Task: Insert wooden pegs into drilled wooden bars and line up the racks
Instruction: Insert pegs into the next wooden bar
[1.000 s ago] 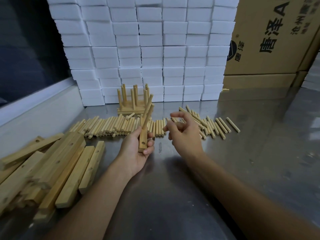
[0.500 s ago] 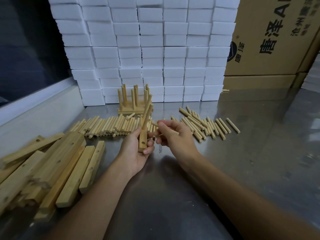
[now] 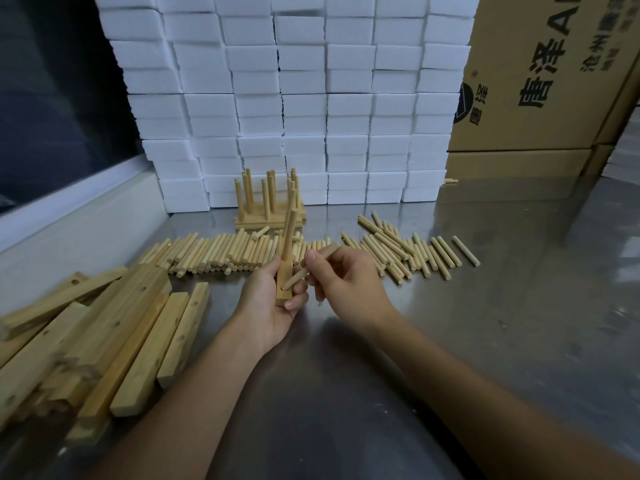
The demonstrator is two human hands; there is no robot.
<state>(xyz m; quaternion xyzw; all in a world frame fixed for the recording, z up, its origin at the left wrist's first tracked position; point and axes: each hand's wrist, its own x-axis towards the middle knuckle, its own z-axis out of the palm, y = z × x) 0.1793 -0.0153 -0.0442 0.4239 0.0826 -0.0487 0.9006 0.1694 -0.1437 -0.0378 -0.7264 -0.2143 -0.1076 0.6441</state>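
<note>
My left hand [image 3: 268,299] grips a drilled wooden bar [image 3: 286,271] held on end, with pegs standing out of it toward the back. My right hand [image 3: 346,277] pinches a loose wooden peg [image 3: 310,268], whose lower tip meets the bar's near end beside my left fingers. Behind them a row of loose pegs [image 3: 221,252] lies across the steel table, with a second scatter of pegs [image 3: 408,252] to the right. Finished racks [image 3: 268,202] with upright pegs stand at the back. A pile of drilled bars [image 3: 104,341] lies at the left.
A wall of white foam blocks [image 3: 304,98] closes off the back of the steel table [image 3: 485,341]. Cardboard boxes [image 3: 540,81] stand at the back right. A white ledge [image 3: 69,220] and dark window run along the left side.
My right hand picked a peg from the loose row, drew back toward me, and now sets its tip against the bar. My left hand and the bar stayed nearly still.
</note>
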